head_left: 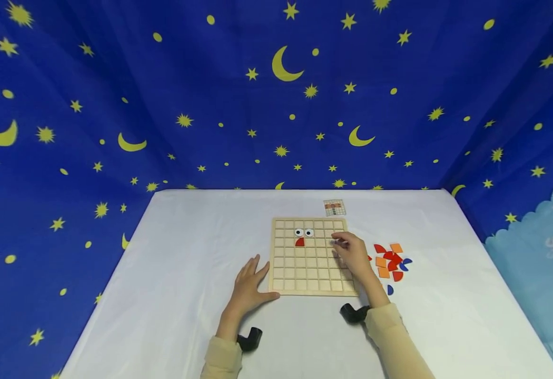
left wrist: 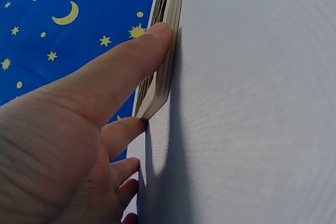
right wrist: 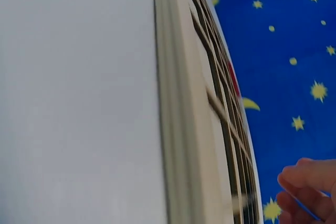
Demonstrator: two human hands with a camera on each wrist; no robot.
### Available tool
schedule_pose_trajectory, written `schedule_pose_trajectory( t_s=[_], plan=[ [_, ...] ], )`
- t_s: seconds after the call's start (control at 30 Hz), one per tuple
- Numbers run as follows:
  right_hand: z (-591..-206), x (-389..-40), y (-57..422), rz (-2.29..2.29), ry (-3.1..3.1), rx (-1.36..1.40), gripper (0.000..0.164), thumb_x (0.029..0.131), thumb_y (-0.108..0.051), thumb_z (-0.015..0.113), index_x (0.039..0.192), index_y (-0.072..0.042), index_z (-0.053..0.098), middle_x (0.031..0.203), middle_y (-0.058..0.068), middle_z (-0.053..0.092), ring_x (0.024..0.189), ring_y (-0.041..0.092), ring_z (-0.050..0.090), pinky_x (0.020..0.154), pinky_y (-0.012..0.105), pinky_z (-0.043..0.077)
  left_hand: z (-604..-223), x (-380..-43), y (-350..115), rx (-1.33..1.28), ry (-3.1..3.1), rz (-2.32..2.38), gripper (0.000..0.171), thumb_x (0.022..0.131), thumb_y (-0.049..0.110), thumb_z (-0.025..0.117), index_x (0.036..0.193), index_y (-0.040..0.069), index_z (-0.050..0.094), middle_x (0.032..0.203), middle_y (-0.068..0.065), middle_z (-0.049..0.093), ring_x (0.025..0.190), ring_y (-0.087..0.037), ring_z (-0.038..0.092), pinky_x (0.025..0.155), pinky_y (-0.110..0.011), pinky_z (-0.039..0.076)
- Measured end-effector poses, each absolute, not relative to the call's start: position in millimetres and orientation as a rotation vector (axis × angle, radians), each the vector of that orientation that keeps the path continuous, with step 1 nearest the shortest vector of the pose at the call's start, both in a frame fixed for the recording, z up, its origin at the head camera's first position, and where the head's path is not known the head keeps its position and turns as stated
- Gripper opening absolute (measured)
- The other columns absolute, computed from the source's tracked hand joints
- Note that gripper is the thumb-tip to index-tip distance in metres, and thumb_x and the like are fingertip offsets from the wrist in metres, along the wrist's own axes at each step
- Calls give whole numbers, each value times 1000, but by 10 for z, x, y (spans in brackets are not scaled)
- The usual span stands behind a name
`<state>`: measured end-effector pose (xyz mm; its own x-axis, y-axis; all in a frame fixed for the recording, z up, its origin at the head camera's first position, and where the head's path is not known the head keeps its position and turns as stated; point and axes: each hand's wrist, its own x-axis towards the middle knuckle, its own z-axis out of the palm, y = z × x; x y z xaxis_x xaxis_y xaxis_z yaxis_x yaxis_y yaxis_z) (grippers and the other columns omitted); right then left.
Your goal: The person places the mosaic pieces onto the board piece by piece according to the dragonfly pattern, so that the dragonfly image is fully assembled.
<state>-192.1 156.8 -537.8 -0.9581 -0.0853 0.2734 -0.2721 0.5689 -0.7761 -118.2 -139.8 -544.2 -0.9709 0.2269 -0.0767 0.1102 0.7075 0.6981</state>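
A wooden grid board (head_left: 307,290) lies flat on the white table. Two round eye pieces (head_left: 299,232) sit side by side in its upper cells, and a red quarter-circle piece (head_left: 300,242) lies just below them. My left hand (head_left: 248,287), fingers spread, touches the board's near left corner. The left wrist view shows the thumb (left wrist: 123,69) along the front edge and the index fingertip at the corner. My right hand (head_left: 354,254) hovers over the board's right side, fingers loosely bent. No piece is visible between those fingers (right wrist: 310,177) in the right wrist view.
Right of the board lies a loose pile of red pieces (head_left: 378,248), orange squares (head_left: 383,272) and blue pieces (head_left: 390,290). A small pattern card (head_left: 335,207) lies behind the board. Blue star-print cloth (head_left: 238,95) hangs around the table (head_left: 172,295).
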Motion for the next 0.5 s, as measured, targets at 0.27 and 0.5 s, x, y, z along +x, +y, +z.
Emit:
schedule_pose_trajectory(
  t_s=[0.27,0.5],
  plan=[
    [-5418,-1797,1910,1293,-2530,10,26,81,1,69,107,3,68,97,21,70,87,34,65,72,23,54,-5441,-1176,-1410,275,2751,1100,88,71,39,81,142,5,42,157,-21,20,146,-41,15,116,-61,12],
    [-5420,-1751,2290,1249,-2554,-157,28,82,3,66,110,4,66,103,23,69,91,34,64,70,8,43,-5426,-1174,-1397,275,2764,1095,88,70,38,81,142,4,43,157,-22,21,146,-42,15,116,-61,12]
  ],
)
